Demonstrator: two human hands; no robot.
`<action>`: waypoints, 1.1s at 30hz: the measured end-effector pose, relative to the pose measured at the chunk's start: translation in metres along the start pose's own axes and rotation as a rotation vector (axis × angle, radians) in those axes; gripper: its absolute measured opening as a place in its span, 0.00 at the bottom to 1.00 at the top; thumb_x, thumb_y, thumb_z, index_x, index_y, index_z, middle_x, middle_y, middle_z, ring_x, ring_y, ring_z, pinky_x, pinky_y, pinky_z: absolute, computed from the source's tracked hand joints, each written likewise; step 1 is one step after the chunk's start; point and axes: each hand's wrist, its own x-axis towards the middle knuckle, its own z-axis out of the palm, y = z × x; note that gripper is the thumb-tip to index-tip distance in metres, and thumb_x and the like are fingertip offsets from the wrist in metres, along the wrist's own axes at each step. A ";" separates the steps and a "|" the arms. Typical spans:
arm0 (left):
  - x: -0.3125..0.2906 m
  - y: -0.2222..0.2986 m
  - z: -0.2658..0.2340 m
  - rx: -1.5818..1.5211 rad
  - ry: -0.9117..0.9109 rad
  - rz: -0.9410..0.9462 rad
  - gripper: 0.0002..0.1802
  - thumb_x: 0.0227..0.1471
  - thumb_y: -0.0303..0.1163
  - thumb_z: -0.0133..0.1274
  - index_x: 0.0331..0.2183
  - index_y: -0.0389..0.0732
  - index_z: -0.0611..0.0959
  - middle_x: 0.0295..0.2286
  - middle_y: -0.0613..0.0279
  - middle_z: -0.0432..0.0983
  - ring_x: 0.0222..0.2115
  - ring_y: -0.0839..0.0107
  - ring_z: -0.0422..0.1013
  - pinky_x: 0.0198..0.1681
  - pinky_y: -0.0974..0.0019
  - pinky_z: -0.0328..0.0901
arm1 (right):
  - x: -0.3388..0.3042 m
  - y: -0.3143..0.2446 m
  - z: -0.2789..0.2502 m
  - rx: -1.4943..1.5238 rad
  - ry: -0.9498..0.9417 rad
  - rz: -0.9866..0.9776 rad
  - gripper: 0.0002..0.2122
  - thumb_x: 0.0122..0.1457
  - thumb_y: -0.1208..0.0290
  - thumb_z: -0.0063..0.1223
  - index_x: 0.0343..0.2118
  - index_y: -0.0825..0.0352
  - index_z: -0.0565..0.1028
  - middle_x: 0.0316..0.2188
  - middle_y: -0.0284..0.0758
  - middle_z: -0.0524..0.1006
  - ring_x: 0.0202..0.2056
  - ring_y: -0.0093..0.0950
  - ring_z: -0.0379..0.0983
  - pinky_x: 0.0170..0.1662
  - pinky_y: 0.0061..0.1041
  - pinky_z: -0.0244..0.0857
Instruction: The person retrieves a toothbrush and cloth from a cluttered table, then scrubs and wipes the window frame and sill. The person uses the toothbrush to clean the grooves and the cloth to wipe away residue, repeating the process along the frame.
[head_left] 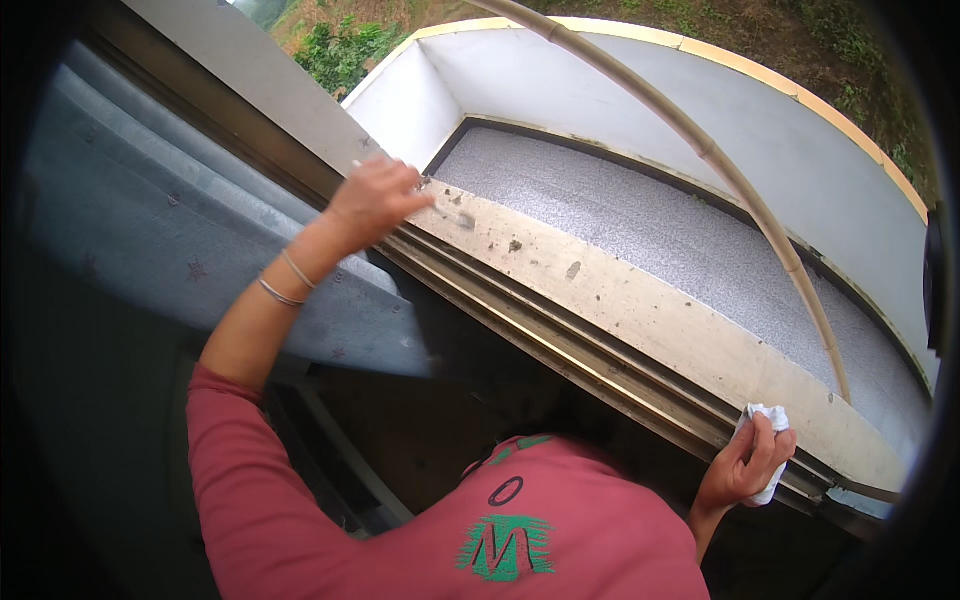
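Observation:
My left hand [378, 200] is closed around a small brush [464, 221] with a slim, pale handle. The brush is smeared by motion, and its greyish tip is just over the stone window sill [640, 290]. Bits of dark dirt [515, 245] lie scattered along the sill near that tip. At the far right end, my right hand [748, 462] grips a crumpled white cloth [768, 490] beside the metal window track [590, 362]. The track's grooves run along the near side of the sill and look grimy.
A blue-grey curtain [190, 220] hangs at the left, close to my left arm. Outside, a bamboo pole [705, 145] slants down to the sill's right part. Beyond lies a balcony with a speckled grey floor [600, 210] and a white parapet [640, 90].

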 end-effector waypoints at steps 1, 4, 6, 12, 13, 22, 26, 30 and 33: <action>0.006 -0.008 -0.017 0.077 0.056 -0.057 0.08 0.40 0.30 0.52 0.29 0.52 0.80 0.20 0.68 0.66 0.23 0.71 0.65 0.28 0.68 0.60 | 0.000 -0.001 0.000 -0.016 0.003 -0.002 0.07 0.49 0.85 0.55 0.32 0.72 0.72 0.30 0.45 0.72 0.37 0.45 0.67 0.42 0.42 0.62; 0.005 0.003 -0.018 -0.126 0.059 -0.119 0.04 0.41 0.30 0.55 0.26 0.48 0.81 0.19 0.66 0.68 0.22 0.68 0.67 0.26 0.66 0.62 | 0.000 -0.001 0.001 -0.062 0.017 -0.017 0.07 0.49 0.84 0.55 0.32 0.71 0.72 0.31 0.46 0.72 0.37 0.46 0.67 0.43 0.42 0.62; 0.001 0.027 -0.005 -0.357 0.029 -0.214 0.02 0.44 0.31 0.56 0.25 0.46 0.81 0.19 0.64 0.69 0.21 0.65 0.68 0.25 0.65 0.64 | -0.001 0.001 0.002 -0.074 0.023 -0.030 0.07 0.49 0.84 0.56 0.32 0.71 0.73 0.31 0.46 0.72 0.37 0.46 0.67 0.43 0.43 0.62; -0.035 0.051 0.057 -0.621 -0.034 -0.297 0.04 0.43 0.33 0.58 0.26 0.47 0.82 0.19 0.62 0.68 0.23 0.63 0.69 0.26 0.63 0.64 | -0.003 0.005 0.001 -0.079 -0.005 -0.029 0.08 0.49 0.85 0.55 0.33 0.71 0.73 0.31 0.46 0.72 0.38 0.47 0.67 0.44 0.44 0.62; -0.046 0.033 0.059 -0.460 -0.109 -0.327 0.04 0.43 0.35 0.58 0.26 0.48 0.82 0.19 0.63 0.69 0.24 0.63 0.69 0.26 0.63 0.64 | -0.003 0.005 0.001 -0.084 -0.008 -0.025 0.08 0.49 0.85 0.55 0.33 0.71 0.73 0.31 0.46 0.72 0.38 0.47 0.67 0.45 0.44 0.62; -0.046 -0.004 0.041 -0.478 -0.125 -0.423 0.04 0.43 0.33 0.57 0.26 0.47 0.82 0.23 0.64 0.73 0.26 0.64 0.70 0.29 0.63 0.60 | -0.002 0.003 0.001 -0.081 -0.012 -0.020 0.08 0.49 0.86 0.55 0.33 0.72 0.73 0.34 0.44 0.71 0.40 0.43 0.67 0.42 0.38 0.62; -0.084 -0.009 0.073 -0.203 -0.320 -0.495 0.05 0.44 0.36 0.55 0.27 0.49 0.82 0.22 0.65 0.72 0.25 0.63 0.69 0.29 0.64 0.60 | 0.000 0.001 -0.001 -0.086 -0.020 -0.005 0.08 0.50 0.86 0.54 0.33 0.72 0.73 0.33 0.44 0.71 0.39 0.43 0.67 0.42 0.39 0.62; -0.098 -0.045 0.063 0.252 -0.489 -0.582 0.06 0.44 0.37 0.55 0.27 0.49 0.82 0.21 0.65 0.71 0.25 0.63 0.70 0.30 0.63 0.61 | -0.006 0.010 0.001 -0.136 -0.024 -0.049 0.08 0.50 0.86 0.54 0.34 0.72 0.73 0.35 0.45 0.71 0.39 0.43 0.67 0.42 0.38 0.63; -0.065 -0.048 0.016 0.069 -0.335 -0.808 0.05 0.44 0.36 0.55 0.27 0.50 0.83 0.22 0.64 0.72 0.27 0.61 0.71 0.30 0.60 0.63 | -0.008 0.007 0.004 -0.104 -0.004 -0.009 0.08 0.50 0.86 0.54 0.35 0.72 0.73 0.36 0.46 0.71 0.39 0.43 0.67 0.42 0.37 0.64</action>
